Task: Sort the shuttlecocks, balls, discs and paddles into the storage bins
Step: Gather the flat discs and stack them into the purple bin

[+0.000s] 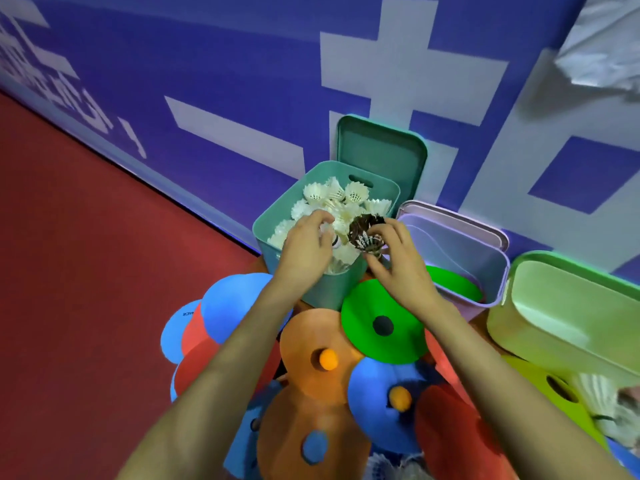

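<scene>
Discs (313,355) lie closest, piled on the floor. The right hand (398,268) pinches a dark shuttlecock (367,233) at the teal bin's (277,220) rim. The left hand (304,247) pinches a white shuttlecock (327,230) over it. Best let go low, cork down, so nothing bounces out.

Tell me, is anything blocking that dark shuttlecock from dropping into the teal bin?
Nothing visible. The right hand holds the dark shuttlecock over the teal bin, whose lid is off. Only white shuttlecocks lie inside.
</scene>
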Demonstrator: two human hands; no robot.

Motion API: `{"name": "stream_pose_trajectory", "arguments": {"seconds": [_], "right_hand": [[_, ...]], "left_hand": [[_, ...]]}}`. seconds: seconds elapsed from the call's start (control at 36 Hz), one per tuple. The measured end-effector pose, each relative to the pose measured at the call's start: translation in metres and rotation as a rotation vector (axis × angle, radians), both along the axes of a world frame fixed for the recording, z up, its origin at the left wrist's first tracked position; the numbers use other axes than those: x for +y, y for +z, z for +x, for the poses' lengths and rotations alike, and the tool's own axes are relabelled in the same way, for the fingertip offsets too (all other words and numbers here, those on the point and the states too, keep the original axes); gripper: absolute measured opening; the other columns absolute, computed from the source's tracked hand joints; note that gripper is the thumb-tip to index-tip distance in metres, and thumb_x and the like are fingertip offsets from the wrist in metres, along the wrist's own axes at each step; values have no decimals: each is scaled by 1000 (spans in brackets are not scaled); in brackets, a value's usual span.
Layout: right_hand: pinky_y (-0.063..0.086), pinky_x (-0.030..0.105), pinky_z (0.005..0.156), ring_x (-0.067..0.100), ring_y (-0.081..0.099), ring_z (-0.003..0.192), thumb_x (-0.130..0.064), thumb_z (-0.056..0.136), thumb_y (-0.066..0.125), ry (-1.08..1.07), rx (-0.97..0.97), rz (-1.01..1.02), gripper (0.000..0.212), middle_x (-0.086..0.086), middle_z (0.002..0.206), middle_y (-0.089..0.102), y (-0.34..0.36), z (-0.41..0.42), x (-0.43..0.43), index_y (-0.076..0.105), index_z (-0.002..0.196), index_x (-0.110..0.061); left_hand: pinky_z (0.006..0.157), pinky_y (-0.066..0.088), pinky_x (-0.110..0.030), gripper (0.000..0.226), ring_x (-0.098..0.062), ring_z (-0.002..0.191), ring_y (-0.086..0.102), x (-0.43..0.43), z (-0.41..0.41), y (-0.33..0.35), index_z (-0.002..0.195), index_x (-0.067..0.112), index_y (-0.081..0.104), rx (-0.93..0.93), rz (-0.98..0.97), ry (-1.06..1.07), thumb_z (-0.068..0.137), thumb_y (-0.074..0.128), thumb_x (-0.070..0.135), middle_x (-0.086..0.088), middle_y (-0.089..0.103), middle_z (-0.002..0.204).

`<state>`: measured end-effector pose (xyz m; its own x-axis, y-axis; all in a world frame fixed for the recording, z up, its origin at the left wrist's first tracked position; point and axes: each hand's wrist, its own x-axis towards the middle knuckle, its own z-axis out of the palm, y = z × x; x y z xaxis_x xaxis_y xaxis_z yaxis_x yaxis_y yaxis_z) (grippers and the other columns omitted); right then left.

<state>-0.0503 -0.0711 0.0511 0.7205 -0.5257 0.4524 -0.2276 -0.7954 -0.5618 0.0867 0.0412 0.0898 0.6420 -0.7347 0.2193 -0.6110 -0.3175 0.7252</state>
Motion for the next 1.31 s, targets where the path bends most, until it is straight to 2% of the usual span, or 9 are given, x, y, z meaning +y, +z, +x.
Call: {"name": "stream_pose_trajectory", "arguments": {"seconds": [0.25,0.39,0.56,0.64,0.75,0.89,1.08,1.22,1.31], "right_hand": [[47,44,82,18,49,93,-11,79,70,-100,-42,98,18,8,115,48,5,66,-70,54,86,-6],[46,39,85,32,55,100,-20,87,63,-185,94,99,19,11,132,44,6,115,-107,56,96,-4],[45,40,78,35,53,102,-24,96,46,-266,281,51,27,12,135,39,-7,163,-144,56,109,-2],[42,46,93,36,45,117,-26,98,42,-267,490,12,34,15,136,38,-21,174,-154,52,119,-1],[20,54,112,31,18,140,-25,101,30,-238,837,-19,43,12,152,22,-40,177,-157,39,137,-5],[-7,60,111,25,-15,145,-55,98,10,-185,1030,68,67,5,159,-11,-44,176,-156,17,150,-14],[-10,61,110,30,-17,144,-59,96,9,-182,1045,136,66,3,159,-10,-41,163,-154,19,150,-23],[13,54,114,37,13,140,-47,98,28,-305,880,18,54,14,153,13,-33,162,-144,48,135,-13],[8,54,115,31,8,141,-51,99,21,-304,870,-69,61,12,152,16,-30,156,-136,54,130,-10]], "left_hand": [[86,39,-31,35,-29,105,52,-60,49,-16,125,10,50,-1,142,-31,92,41,2,-12,51,125],[101,35,-36,47,-29,123,41,-85,88,-23,133,7,42,10,193,31,88,40,-5,-16,43,133],[101,37,-39,46,-33,123,41,-108,123,-45,135,4,37,28,386,25,89,38,-4,-17,40,135],[95,38,-36,37,-34,120,45,-116,131,-61,129,-1,41,67,536,-28,92,37,-2,-20,43,132],[84,40,-33,32,-34,114,49,-123,136,-78,122,-7,42,91,664,-71,91,32,-6,-23,46,128],[85,40,-33,33,-32,114,51,-130,132,-83,129,-8,38,98,738,-166,101,27,7,-24,48,130],[88,37,-32,42,-27,118,47,-123,128,-75,139,-4,34,87,808,-223,103,26,17,-21,42,141],[97,37,-34,40,-31,125,44,-112,124,-69,137,2,36,32,785,-164,100,32,17,-20,42,141],[104,33,-36,46,-33,132,38,-106,121,-68,143,3,29,2,798,-156,101,33,23,-19,36,147]]}}
